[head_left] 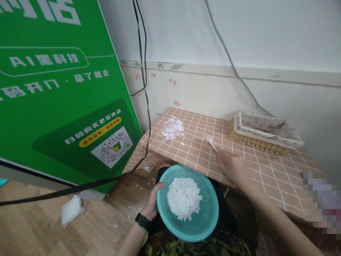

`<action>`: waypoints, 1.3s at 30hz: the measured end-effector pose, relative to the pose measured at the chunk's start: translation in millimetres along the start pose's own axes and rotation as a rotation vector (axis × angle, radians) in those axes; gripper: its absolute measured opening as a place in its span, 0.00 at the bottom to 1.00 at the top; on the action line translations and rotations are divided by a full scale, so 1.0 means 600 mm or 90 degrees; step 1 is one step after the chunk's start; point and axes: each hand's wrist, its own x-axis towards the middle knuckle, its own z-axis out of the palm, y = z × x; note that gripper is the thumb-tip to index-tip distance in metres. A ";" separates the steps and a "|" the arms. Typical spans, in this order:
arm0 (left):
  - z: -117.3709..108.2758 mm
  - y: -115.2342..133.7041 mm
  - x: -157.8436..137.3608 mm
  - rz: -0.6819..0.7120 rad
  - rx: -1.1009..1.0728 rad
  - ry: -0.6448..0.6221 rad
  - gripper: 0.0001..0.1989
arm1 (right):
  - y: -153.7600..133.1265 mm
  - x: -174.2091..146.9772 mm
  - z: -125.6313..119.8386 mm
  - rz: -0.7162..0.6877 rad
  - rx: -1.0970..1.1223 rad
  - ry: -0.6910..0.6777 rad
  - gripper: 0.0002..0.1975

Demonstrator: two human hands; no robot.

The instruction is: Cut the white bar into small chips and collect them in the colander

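Observation:
My left hand [153,202] is closed on the left rim of a teal plastic colander [210,213], which rests over my lap. Inside it lies a heap of small white paper scraps [183,197]. Above the table, to the right of the colander, my right hand [232,163] pinches a thin, flat whitish strip with a pinkish end [213,145]; its exact kind is unclear. A pile of white and pink paper scraps [173,128] is spread on the table's far left, and one loose scrap [182,144] lies near it.
A brown checked cloth covers the table [197,122]. A lined wicker basket [258,140] stands against the wall at the right. Black cables [147,106] hang at the left before a green cabinet [66,106]. A white plastic bag [71,209] and scattered scraps lie on the floor.

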 end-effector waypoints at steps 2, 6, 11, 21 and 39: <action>-0.003 -0.003 0.005 0.005 -0.009 0.005 0.08 | -0.003 0.011 -0.009 0.052 0.030 0.030 0.18; -0.007 -0.009 0.010 0.021 -0.007 0.011 0.09 | -0.020 0.038 -0.016 0.121 0.152 0.061 0.19; -0.011 -0.015 0.009 0.062 -0.019 -0.002 0.09 | -0.040 0.078 0.011 0.061 0.290 -0.001 0.16; -0.008 -0.010 0.001 0.022 -0.037 -0.010 0.11 | -0.068 0.170 0.059 0.108 0.188 -0.055 0.15; -0.007 -0.012 0.003 0.022 -0.030 0.001 0.12 | -0.039 0.204 0.045 0.002 0.225 -0.114 0.11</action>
